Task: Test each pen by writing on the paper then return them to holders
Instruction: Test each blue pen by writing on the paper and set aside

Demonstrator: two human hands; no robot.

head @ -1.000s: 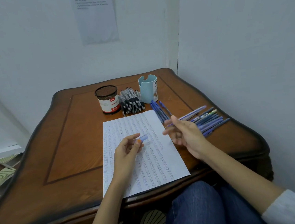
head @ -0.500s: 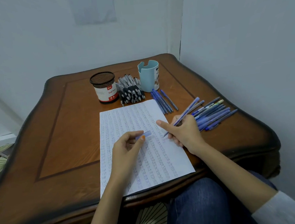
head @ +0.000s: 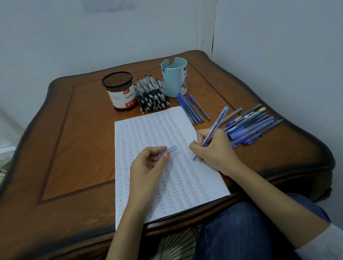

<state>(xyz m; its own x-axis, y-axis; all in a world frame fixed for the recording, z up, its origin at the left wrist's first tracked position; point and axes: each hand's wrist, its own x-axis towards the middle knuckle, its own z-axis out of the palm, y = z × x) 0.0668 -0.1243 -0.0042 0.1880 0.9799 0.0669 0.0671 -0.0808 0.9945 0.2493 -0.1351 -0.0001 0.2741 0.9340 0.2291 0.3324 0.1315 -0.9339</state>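
Grips blue pen (head: 214,129) in right hand (head: 215,150), tip on paper (head: 145,128) near its right edge; pinches cap (head: 171,150) between left hand (head: 147,169) fingers (head: 157,149); open worktop (head: 64,149) leftward.

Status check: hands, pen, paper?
Right hand grips blue pen, tip at paper. Left hand pinches cap. Nothing blocking the writing spot.
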